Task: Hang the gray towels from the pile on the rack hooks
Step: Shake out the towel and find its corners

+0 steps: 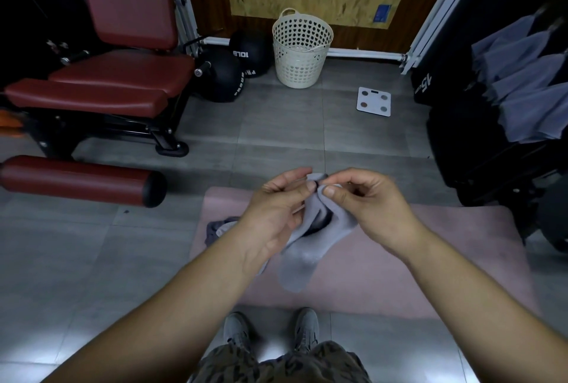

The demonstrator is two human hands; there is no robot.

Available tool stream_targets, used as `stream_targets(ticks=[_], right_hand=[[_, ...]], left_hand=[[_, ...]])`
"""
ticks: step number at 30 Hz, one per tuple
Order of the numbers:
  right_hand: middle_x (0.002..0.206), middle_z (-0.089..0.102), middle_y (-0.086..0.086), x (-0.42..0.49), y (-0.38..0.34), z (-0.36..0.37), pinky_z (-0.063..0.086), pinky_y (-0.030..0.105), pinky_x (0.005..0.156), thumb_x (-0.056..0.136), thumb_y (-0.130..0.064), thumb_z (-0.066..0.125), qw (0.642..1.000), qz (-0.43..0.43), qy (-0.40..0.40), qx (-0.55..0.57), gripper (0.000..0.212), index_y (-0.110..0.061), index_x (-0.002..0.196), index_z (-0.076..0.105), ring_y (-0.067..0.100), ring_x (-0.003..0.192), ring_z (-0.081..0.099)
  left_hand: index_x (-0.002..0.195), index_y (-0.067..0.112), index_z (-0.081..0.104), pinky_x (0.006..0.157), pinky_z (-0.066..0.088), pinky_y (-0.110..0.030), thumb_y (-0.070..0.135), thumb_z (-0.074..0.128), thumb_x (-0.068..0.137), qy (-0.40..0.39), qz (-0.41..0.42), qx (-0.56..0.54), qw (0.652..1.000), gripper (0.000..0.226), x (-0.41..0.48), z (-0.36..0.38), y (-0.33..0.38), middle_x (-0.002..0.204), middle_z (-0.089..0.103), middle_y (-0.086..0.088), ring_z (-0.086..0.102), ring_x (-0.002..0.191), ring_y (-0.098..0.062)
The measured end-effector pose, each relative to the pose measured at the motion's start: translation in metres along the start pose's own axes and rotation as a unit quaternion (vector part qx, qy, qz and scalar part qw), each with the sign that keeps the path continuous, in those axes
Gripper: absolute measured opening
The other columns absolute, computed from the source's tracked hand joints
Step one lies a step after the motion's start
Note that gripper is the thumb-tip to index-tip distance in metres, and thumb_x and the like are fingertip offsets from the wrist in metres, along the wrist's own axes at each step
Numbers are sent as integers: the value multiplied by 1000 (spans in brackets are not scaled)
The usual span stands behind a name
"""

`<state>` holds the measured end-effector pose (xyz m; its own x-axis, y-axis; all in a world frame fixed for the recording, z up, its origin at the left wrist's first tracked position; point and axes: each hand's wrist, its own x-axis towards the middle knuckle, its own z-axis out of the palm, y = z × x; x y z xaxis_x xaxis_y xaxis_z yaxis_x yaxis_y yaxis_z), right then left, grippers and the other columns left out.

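A gray towel [304,247] hangs between my hands above the pink mat [430,253]. My left hand [276,213] grips its upper edge from the left, and my right hand [368,204] pinches the top corner with thumb and fingers. The cloth droops down toward my shoes. A small remnant of the gray towel pile [219,227] lies on the mat's left end, partly hidden by my left wrist. Several gray towels [528,96] hang on the dark rack [479,149] at the right edge; its hooks are not visible.
A red padded gym bench [116,75] and its roller pad [76,181] fill the left side. Black medicine balls [224,75] and a cream laundry basket [301,50] stand by the far wall. A white scale [374,102] lies on the gray tiled floor.
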<state>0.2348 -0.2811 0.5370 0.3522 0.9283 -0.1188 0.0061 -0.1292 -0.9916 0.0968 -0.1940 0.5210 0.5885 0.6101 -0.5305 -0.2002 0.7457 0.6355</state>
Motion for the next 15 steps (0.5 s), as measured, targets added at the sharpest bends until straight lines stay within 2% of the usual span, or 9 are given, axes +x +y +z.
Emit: stream_targets(ticks=[3,6,8,11,15], right_hand=[[93,78,7,0,3,4,56,23,80,88,5,66,998,20,14,50,12,-4,91,74,15,86,73],[95,78,8,-1,2,5,55,22,78,87,1,66,997,31,19,75,11,-5,91,74,17,88,73],[89,78,7,-1,2,7,56,23,76,82,-7,71,996,37,30,81,8,-11,86,76,16,84,73],[87,77,5,1,2,9,56,23,77,73,-16,73,993,44,36,103,9,-20,78,79,15,84,72],[88,77,4,2,2,9,56,25,82,73,-17,73,993,53,5,107,10,-21,79,80,15,87,71]], left_hand=[[108,3,69,88,58,-34,-4,63,89,-16,-18,-35,999,21,-4,2,-5,109,72,-21,70,97,-29],[111,0,68,95,56,-35,-5,62,90,-22,-12,-40,999,22,-5,0,-5,109,70,-22,69,101,-31],[103,0,68,97,54,-37,-8,60,90,-30,-1,-30,999,17,-5,-1,-5,106,71,-22,69,100,-31],[98,0,68,93,56,-34,-10,57,90,-44,12,-28,999,16,-5,0,-5,98,73,-20,72,90,-26],[93,-1,68,86,60,-30,-13,56,90,-51,37,7,998,18,-2,-2,-4,89,73,-17,73,84,-23]])
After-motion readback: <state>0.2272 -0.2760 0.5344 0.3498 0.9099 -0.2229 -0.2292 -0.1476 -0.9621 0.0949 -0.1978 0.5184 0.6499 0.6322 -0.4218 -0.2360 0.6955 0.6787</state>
